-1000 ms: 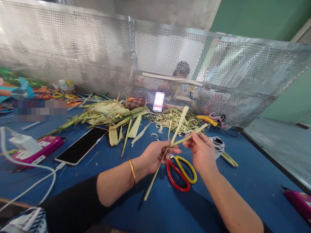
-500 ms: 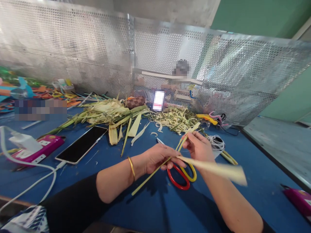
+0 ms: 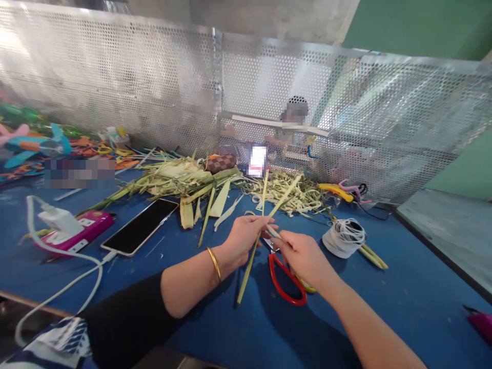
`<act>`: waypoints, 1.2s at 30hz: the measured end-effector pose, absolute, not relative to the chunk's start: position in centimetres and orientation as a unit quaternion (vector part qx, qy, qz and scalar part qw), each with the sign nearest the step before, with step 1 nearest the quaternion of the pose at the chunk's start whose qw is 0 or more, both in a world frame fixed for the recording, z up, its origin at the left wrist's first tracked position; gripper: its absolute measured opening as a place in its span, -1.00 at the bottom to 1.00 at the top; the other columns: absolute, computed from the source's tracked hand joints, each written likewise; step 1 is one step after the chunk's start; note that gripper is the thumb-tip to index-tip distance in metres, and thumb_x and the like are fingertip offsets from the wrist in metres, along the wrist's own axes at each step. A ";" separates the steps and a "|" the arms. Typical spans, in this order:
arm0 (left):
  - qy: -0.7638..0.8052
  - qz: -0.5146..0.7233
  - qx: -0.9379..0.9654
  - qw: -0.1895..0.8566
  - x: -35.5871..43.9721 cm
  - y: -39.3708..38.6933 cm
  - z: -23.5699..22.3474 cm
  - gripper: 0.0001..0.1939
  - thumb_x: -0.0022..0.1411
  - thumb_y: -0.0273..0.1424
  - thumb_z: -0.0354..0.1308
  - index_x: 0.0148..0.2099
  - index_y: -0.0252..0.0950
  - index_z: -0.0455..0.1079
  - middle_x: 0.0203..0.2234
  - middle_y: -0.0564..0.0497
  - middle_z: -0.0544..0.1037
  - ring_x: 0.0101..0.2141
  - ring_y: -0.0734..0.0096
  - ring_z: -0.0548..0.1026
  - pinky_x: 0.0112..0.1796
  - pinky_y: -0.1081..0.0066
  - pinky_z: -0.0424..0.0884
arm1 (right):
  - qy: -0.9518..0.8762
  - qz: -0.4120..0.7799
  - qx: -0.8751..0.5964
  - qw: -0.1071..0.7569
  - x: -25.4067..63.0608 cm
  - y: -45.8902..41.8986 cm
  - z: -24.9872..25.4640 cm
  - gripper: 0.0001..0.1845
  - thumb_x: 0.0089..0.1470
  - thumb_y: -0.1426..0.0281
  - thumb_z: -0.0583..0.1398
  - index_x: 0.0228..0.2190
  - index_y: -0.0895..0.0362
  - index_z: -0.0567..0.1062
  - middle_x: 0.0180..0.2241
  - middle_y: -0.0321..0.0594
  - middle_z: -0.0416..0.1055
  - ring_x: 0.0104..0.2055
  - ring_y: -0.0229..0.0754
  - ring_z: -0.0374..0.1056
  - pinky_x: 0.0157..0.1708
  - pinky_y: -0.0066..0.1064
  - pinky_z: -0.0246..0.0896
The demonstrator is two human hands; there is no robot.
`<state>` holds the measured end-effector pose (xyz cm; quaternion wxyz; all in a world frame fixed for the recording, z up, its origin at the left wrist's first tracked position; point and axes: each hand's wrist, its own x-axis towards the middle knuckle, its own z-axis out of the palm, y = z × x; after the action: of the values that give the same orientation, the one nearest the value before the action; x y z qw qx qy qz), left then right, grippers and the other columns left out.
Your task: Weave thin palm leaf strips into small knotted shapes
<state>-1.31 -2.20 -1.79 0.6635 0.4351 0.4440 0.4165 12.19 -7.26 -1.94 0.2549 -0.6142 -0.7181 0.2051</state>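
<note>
My left hand (image 3: 246, 238), with a gold bangle at its wrist, pinches narrow pale-green plant strips (image 3: 248, 274), which look like corn husk, where they cross. One strip runs from below the fingers up toward the back; another slants up to the right. My right hand (image 3: 305, 256) is closed on a pale strip close to the left fingertips. Beneath the hands lie scissors (image 3: 273, 274) with one red and one yellow handle loop, partly hidden by the right hand. Right of it stands a spool of white cord (image 3: 342, 243).
A husk pile (image 3: 172, 177) and shredded strips (image 3: 300, 200) lie along a perforated metal panel (image 3: 172, 87). Left are a dark-screened phone (image 3: 142, 225), a purple power strip (image 3: 96, 225) and a looping white cable (image 3: 57, 292). A person sits behind the panel.
My right hand has come down and closer to me, now gripping a strip beside the left fingers. The strip that swung over the right forearm now points up and away. The view has shifted slightly.
</note>
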 end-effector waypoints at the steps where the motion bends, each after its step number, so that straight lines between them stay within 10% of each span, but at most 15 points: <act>1: 0.444 0.415 0.418 0.675 -1.4 -2.1 -1.7 -0.83 0.11 -0.40 0.15 -0.36 -0.41 0.51 -0.38 -0.13 0.59 -0.57 0.58 0.38 -0.66 0.60 0.10 | -0.742 0.147 -0.610 0.235 11.9 -7.4 -2.1 -0.64 0.15 0.27 0.02 -0.65 0.07 0.23 -0.69 -0.32 0.33 -0.65 -0.21 0.27 -0.63 -0.44 -0.08; 16: 0.367 0.309 0.294 0.827 -2.5 -1.0 -1.0 -0.80 0.25 -0.47 0.05 -0.36 -0.42 0.47 -0.40 -0.06 0.58 -0.58 0.65 0.43 -0.47 0.63 0.41 | -0.716 0.276 -0.616 0.179 12.4 -7.4 -1.8 -0.68 0.15 0.28 0.02 -0.59 0.09 0.35 -0.71 -0.36 0.36 -0.74 -0.30 0.23 -0.65 -0.47 -0.01; 21: 0.362 0.334 0.355 0.794 -1.9 -1.7 -1.2 -0.79 0.24 -0.47 0.06 -0.38 -0.43 0.47 -0.49 -0.08 0.56 -0.57 0.58 0.47 -0.47 0.58 0.43 | -0.669 0.248 -0.584 0.387 13.9 -6.5 -1.4 -0.64 -0.03 0.07 0.17 -0.36 0.10 0.50 -0.35 -0.21 0.49 -0.30 -0.13 0.37 -0.34 -0.36 0.22; 28: 0.325 0.247 0.429 0.806 -1.5 -2.9 -1.9 -0.81 0.23 -0.43 0.10 -0.33 -0.43 0.49 -0.45 -0.07 0.58 -0.55 0.57 0.50 -0.45 0.56 0.44 | -0.547 0.305 -0.569 0.533 13.7 -5.8 -1.9 -0.67 -0.12 0.12 0.24 -0.52 0.15 0.49 -0.60 -0.31 0.38 -0.55 -0.26 0.24 -0.51 -0.42 0.17; 36: 0.337 0.225 0.446 0.798 -1.6 -3.1 -1.4 -0.83 0.20 -0.43 0.12 -0.34 -0.42 0.49 -0.44 -0.10 0.60 -0.53 0.52 0.52 -0.40 0.50 0.44 | -0.558 0.208 -0.670 0.442 14.5 -5.6 -2.3 -0.46 -0.06 0.00 0.16 -0.79 0.12 0.26 -0.79 -0.40 0.09 -0.68 -0.34 0.01 -0.64 -0.45 -0.09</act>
<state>-1.65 -3.13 -1.41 0.7980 0.4463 0.3366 0.2252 14.47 -5.61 -2.25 0.4424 -0.6703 -0.5585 0.2075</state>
